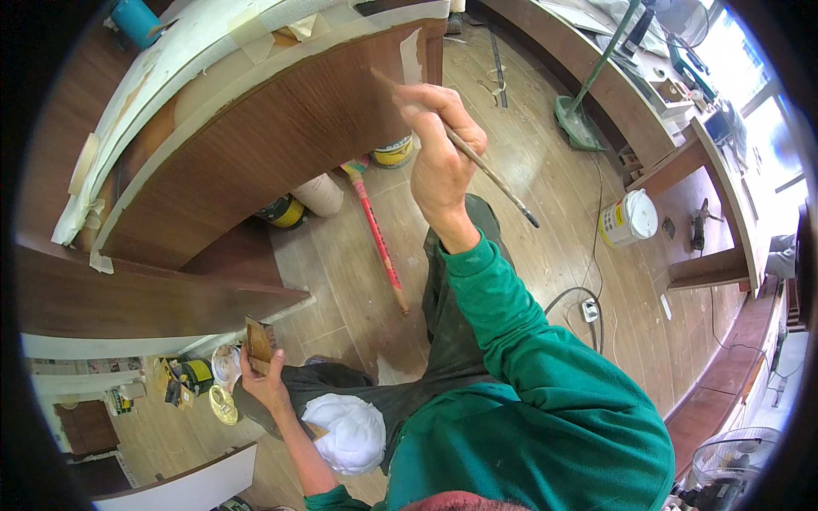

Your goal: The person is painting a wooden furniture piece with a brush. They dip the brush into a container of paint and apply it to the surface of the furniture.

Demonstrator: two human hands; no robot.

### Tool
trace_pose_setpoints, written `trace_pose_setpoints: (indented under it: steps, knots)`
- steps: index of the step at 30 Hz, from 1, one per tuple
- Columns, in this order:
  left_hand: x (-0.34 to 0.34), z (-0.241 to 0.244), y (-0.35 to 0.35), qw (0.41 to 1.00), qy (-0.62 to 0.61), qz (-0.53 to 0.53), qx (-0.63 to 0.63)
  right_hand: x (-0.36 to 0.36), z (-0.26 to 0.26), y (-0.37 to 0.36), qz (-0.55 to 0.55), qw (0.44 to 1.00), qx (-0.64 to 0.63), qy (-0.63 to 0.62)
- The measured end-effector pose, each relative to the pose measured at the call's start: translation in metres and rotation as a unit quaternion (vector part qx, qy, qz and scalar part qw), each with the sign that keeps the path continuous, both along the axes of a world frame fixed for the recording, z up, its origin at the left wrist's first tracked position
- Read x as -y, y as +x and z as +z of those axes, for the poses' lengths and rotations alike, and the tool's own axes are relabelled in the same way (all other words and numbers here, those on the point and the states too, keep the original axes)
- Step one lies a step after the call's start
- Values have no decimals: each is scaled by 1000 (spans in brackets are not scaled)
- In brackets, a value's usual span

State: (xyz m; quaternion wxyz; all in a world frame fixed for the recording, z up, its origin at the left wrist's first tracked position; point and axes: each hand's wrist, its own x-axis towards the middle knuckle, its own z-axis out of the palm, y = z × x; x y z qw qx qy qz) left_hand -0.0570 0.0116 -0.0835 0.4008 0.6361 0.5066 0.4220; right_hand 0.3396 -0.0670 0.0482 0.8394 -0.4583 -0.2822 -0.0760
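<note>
In my right hand is a thin paintbrush, held like a pen, its handle slanting back over the wrist. The brush's tip is at the curved brown wood-grain panel, near the panel's right end; I cannot tell whether it touches. A pale strip of masking tape sticks to the panel close to the fingers. Lower left, my left hand grips a small flat brown piece, perhaps cardboard or wood, between thumb and fingers. A bundled white cloth rests by my left thigh, near the forearm.
Under the panel are paint cans and a red-wrapped stick on the plank-patterned floor. To the right stand a white lidded bucket, a green long-handled dustpan and a cable with a plug. A fan is at lower right.
</note>
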Motion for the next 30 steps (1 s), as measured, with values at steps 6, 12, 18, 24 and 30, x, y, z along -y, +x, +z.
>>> trace_pose_setpoints:
  steps: [6, 12, 18, 24, 30]
  knots:
    - [-1, -2, 0, 1000, 8, -2, -4, -1, -1, 1, 9, 1000, -4, 13]
    - [0, -1, 1, 1000, 7, 0, -6, -3, 0, 3, 6, 1000, 7, 17]
    - [-1, -3, 0, 1000, 8, 3, -4, -3, 0, 2, 10, 1000, 0, 19]
    - [-1, -1, 1, 1000, 9, 5, -22, 1, -1, 0, 10, 1000, 1, 8]
    - [0, 0, 3, 1000, 3, 1, -5, -2, 2, 2, 11, 1000, 7, 25]
